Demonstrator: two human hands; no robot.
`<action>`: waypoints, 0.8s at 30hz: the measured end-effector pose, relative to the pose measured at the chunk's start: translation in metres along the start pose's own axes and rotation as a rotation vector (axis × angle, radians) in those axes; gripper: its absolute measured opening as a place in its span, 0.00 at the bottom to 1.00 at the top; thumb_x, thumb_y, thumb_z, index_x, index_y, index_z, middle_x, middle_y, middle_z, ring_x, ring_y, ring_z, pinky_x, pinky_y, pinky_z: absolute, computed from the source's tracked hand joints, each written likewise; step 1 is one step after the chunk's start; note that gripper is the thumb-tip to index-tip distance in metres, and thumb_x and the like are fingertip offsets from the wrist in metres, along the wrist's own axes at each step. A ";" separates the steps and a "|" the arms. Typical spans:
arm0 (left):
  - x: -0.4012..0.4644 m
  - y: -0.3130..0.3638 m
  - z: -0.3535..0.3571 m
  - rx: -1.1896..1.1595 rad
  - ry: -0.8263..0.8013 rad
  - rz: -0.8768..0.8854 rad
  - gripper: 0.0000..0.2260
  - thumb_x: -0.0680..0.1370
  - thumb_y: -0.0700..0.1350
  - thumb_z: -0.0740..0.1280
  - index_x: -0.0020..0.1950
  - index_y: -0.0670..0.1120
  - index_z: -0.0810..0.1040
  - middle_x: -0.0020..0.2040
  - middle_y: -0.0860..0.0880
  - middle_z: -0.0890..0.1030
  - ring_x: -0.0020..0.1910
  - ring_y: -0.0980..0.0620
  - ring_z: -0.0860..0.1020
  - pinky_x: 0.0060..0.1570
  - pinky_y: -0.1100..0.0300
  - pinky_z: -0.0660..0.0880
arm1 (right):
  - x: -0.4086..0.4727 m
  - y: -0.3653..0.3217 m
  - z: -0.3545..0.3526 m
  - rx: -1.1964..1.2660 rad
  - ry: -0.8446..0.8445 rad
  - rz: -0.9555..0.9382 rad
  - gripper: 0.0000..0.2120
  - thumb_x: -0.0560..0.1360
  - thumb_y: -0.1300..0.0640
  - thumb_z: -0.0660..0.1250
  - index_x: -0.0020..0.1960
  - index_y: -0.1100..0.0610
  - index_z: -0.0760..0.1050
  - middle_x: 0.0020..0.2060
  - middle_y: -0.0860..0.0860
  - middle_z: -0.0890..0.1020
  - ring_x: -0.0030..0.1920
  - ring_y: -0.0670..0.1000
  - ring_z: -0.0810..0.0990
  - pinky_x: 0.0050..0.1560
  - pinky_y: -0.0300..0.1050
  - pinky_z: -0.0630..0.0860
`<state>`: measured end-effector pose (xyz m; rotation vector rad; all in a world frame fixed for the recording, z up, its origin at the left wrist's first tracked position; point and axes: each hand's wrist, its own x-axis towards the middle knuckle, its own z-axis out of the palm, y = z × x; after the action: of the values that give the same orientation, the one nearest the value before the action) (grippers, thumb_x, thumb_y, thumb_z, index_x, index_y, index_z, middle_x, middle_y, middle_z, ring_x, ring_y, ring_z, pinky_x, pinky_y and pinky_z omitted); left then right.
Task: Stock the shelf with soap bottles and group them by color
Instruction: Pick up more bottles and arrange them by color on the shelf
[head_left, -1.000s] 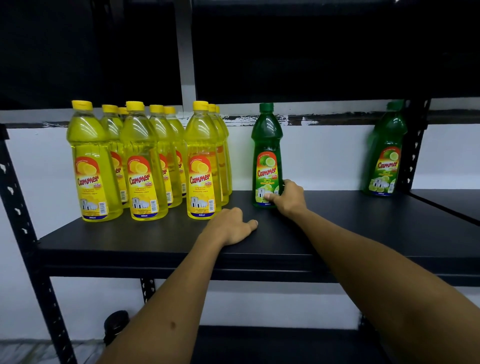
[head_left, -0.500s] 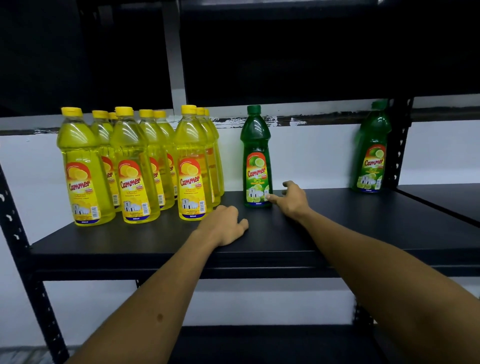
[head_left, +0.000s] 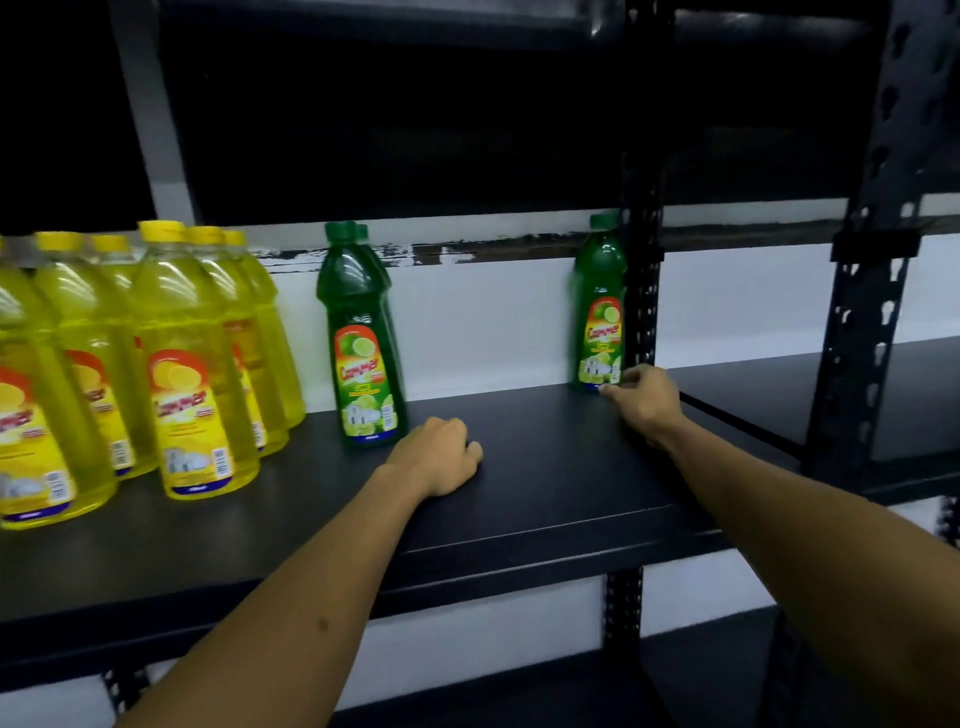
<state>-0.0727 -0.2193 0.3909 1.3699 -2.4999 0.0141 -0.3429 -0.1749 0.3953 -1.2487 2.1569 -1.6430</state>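
Several yellow soap bottles (head_left: 189, 364) stand grouped at the left of the black shelf (head_left: 545, 467). A green soap bottle (head_left: 361, 343) stands just right of them, and a second green cap shows close behind it. Another green bottle (head_left: 597, 306) stands apart at the back right, against the rack post. My right hand (head_left: 641, 400) reaches to this far bottle, thumb and fingertips pinched on its base. My left hand (head_left: 434, 454) rests as a closed fist on the shelf, in front of the middle green bottle and not touching it.
A black perforated rack post (head_left: 641, 291) stands right behind the far green bottle. A second post (head_left: 862, 322) and a neighbouring shelf (head_left: 779, 395) lie further right. A dark shelf hangs overhead, and another shelf sits below.
My right hand left the middle green bottle and moved right to the far green bottle's base. The view swung right. My left fist stayed on the shelf.
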 end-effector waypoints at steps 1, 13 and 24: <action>0.008 0.004 0.003 0.003 -0.002 0.006 0.15 0.79 0.53 0.56 0.45 0.43 0.74 0.50 0.41 0.79 0.51 0.41 0.77 0.45 0.52 0.73 | 0.007 0.004 -0.004 0.007 0.010 0.008 0.23 0.74 0.55 0.72 0.63 0.65 0.73 0.57 0.59 0.79 0.57 0.57 0.77 0.57 0.47 0.73; 0.089 0.006 0.031 0.041 -0.172 -0.059 0.31 0.79 0.65 0.49 0.71 0.42 0.66 0.72 0.44 0.67 0.73 0.46 0.63 0.70 0.45 0.62 | 0.077 0.022 0.013 -0.018 -0.071 -0.081 0.36 0.73 0.57 0.73 0.74 0.63 0.58 0.67 0.59 0.73 0.66 0.58 0.73 0.64 0.48 0.69; 0.113 -0.002 0.042 0.030 -0.155 -0.088 0.37 0.76 0.69 0.49 0.74 0.44 0.64 0.76 0.46 0.64 0.75 0.48 0.59 0.72 0.44 0.59 | 0.109 0.032 0.023 0.202 -0.169 -0.058 0.31 0.68 0.58 0.78 0.66 0.60 0.70 0.56 0.54 0.81 0.54 0.55 0.81 0.61 0.56 0.77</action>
<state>-0.1382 -0.3198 0.3798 1.5469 -2.5706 -0.0755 -0.4158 -0.2651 0.3970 -1.3468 1.8236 -1.6632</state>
